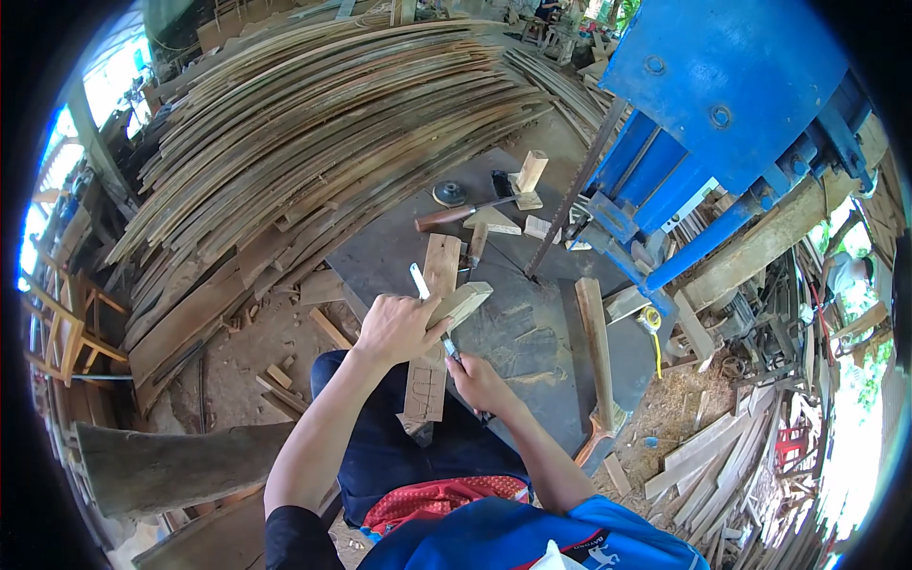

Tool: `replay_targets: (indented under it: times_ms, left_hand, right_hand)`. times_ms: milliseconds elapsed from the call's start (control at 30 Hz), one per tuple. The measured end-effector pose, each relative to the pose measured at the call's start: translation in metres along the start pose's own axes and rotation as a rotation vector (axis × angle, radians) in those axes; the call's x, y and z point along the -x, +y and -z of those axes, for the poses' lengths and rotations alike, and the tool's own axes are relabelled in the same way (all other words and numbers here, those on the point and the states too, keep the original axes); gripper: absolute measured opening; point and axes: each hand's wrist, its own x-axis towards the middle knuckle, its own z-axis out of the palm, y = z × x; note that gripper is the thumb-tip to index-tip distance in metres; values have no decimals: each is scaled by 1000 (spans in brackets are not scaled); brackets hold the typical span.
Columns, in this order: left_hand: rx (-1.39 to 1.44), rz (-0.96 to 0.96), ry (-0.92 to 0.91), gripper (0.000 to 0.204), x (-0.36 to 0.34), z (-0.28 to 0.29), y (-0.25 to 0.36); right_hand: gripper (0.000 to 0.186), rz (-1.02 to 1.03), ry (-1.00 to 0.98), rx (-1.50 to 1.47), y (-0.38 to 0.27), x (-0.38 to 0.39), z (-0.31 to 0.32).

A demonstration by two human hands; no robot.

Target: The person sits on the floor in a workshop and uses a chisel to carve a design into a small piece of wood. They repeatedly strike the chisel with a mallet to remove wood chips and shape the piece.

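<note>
My left hand (399,328) is closed on a short, pale angled wood piece (467,302) over an upright-lying plank (424,389) with pencilled lines. A narrow white strip (418,277) shows beside its fingers. My right hand (475,380), just below and right, grips a slim metal tool (452,348) pointing up toward the pale piece. Behind them on the dark work table (372,245) lie a wooden-handled tool (439,217), a dark round object (449,193) and several small wood blocks (532,169).
A blue machine (712,85) with a vertical blade stands at right, near a tape measure (651,320) and handsaw (597,439). Stacked boards (323,114) fill the back left; a wooden chair (81,332) is left. Another person (841,280) is at far right.
</note>
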Motion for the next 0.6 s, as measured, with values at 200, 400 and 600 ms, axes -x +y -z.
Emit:
replay_targets:
  times_ms: [200, 400, 600]
  left_hand:
    - [51, 13, -23, 40, 1, 7, 1]
    - [23, -39, 131, 37, 3, -2, -1]
    - [32, -43, 134, 36, 3, -6, 3]
  right_hand:
    - [38, 59, 55, 82, 4, -1, -4]
    - [41, 5, 54, 196, -6, -1, 1]
    - [45, -53, -13, 246, -10, 0, 10]
